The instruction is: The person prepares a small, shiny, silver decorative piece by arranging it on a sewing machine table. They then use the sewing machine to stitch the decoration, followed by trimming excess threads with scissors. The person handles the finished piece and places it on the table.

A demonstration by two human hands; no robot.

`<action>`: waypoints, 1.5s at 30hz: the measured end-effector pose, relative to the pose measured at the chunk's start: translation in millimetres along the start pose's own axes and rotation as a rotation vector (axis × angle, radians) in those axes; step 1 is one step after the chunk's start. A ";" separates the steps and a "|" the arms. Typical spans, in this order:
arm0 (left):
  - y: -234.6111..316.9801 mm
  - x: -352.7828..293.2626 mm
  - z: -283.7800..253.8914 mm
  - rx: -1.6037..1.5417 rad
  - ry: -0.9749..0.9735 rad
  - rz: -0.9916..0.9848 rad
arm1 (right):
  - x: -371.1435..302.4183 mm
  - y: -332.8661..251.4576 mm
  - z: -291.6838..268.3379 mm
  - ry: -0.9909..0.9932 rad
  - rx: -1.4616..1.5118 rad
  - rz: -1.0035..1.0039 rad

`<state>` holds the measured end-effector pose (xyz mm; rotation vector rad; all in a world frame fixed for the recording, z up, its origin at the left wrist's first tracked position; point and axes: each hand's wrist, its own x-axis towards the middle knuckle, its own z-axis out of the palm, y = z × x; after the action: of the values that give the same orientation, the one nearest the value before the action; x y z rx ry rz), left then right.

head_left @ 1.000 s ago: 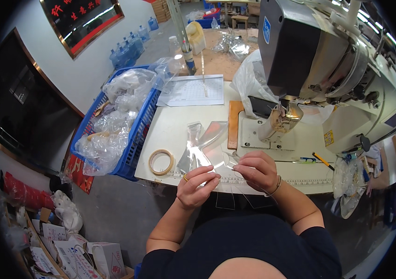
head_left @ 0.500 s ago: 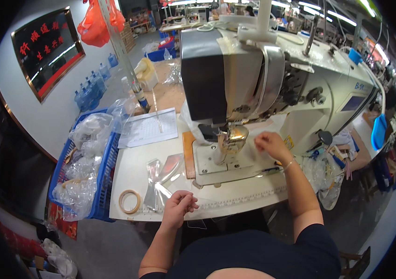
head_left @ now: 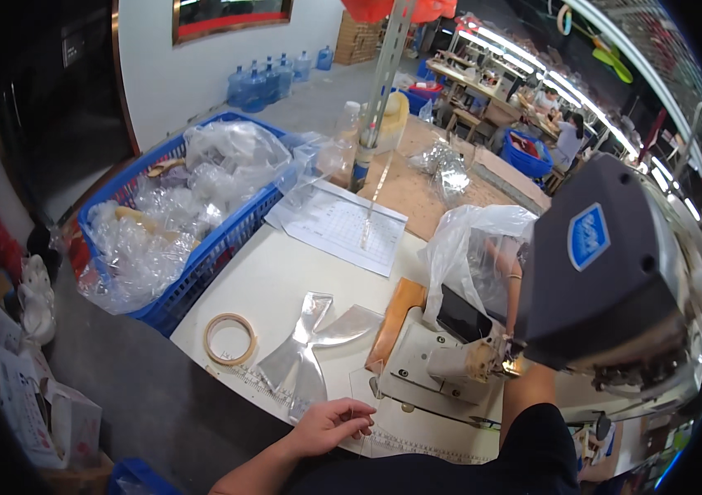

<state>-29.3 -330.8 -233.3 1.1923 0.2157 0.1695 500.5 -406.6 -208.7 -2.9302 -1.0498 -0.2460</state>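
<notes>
The clear plastic piece [head_left: 371, 417] under the left hand [head_left: 333, 425] is a thin, flat, transparent sheet lying on the desk [head_left: 285, 285] at its near edge; its outline is hard to trace against the pale surface. The left hand rests on it with fingers loosely curled, fingertips [head_left: 365, 427] pressing down at its edge, not closed around anything. Just beyond the hand, further from the person, lie several clear plastic cut pieces [head_left: 309, 346], fanned out in a bow-like shape and overlapping one another. To the left of these sits a ring of tape [head_left: 230, 339], flat on the desk. To the right of the hand stands the sewing machine [head_left: 590, 289], grey and dark, with a tan strip [head_left: 394, 318] lying along the left side of its base. The right hand is hidden behind the machine; only the forearm [head_left: 524, 396] shows, so its state cannot be told. Further off lies a printed sheet of paper [head_left: 342, 231], and to the far left a blue basket [head_left: 178, 231] filled with clear plastic bags. A crumpled clear bag [head_left: 470, 247] sits against the machine. The room is a workshop: water bottles [head_left: 264, 78] stand by the white wall, and other work tables lie beyond.
</notes>
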 end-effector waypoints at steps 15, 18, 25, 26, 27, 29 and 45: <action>15.1 8.7 -10.1 0.096 -0.137 0.021 | 55.0 -15.1 -6.3 -0.221 0.022 -0.003; 19.4 13.8 -12.6 0.132 -0.156 0.057 | 56.5 -5.8 -6.6 -0.220 0.019 0.011; 21.4 17.4 -12.4 0.162 -0.163 0.067 | 62.4 -5.9 2.5 -0.207 0.009 0.014; 22.2 17.9 -12.5 0.184 -0.164 0.068 | 62.8 -5.6 2.8 -0.204 0.008 0.015; 23.3 18.4 -12.9 0.207 -0.167 0.070 | 61.6 -4.6 3.5 -0.203 0.006 0.017; 23.8 17.4 -13.2 0.215 -0.171 0.059 | 60.4 -4.0 2.0 -0.193 0.000 0.018; 2.6 11.0 -5.5 -0.077 -0.114 0.013 | -115.8 45.1 -71.0 -0.168 0.031 0.221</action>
<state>-20.1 -322.3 -233.6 1.1237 0.1002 0.1197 430.8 -519.4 -154.9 -3.0470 -0.7261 0.0207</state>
